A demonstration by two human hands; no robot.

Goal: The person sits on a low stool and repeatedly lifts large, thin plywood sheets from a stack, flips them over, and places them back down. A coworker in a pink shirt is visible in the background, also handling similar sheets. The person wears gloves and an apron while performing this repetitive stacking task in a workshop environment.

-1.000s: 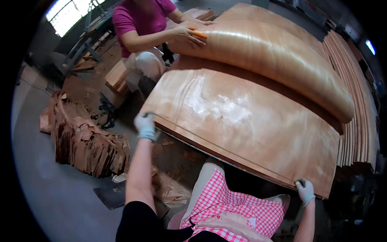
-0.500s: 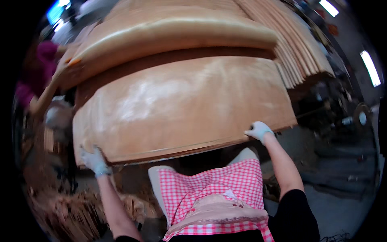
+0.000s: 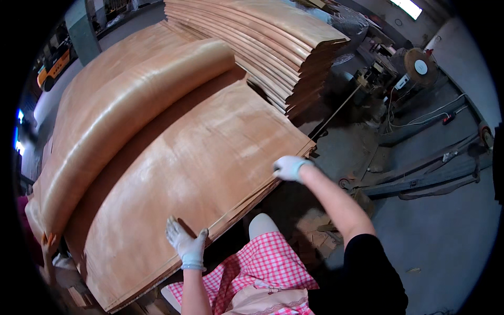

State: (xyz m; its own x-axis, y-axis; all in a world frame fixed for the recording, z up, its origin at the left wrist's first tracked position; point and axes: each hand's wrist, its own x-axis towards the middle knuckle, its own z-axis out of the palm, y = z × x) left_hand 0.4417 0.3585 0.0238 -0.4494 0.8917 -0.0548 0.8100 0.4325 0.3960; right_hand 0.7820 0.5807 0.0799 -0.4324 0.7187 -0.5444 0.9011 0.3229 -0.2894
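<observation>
A wide, tan wood veneer sheet (image 3: 210, 157) lies on a stack of similar sheets in front of me. Its far part is curled back into a large roll (image 3: 136, 84). My left hand (image 3: 185, 242), in a white glove, lies open on the sheet beside the near edge, fingers spread. Farther right along that edge my right hand (image 3: 290, 169), gloved too, is closed with its fingers curled down at the rim; what they hold, if anything, is hidden. A narrow strip or cut line runs along the edge between the hands.
Another person's hand (image 3: 49, 242) is at the roll's left end. A tall stack of folded veneer sheets (image 3: 273, 52) stands beyond. To the right are a machine with a round disc (image 3: 420, 66), cables and a long metal beam (image 3: 420, 181). Wood scraps (image 3: 320, 231) lie on the floor.
My view has swung to the right. My left hand has come from the sheet's near left corner to mid-edge, closer to my right hand. My right hand remains at the edge, closed.
</observation>
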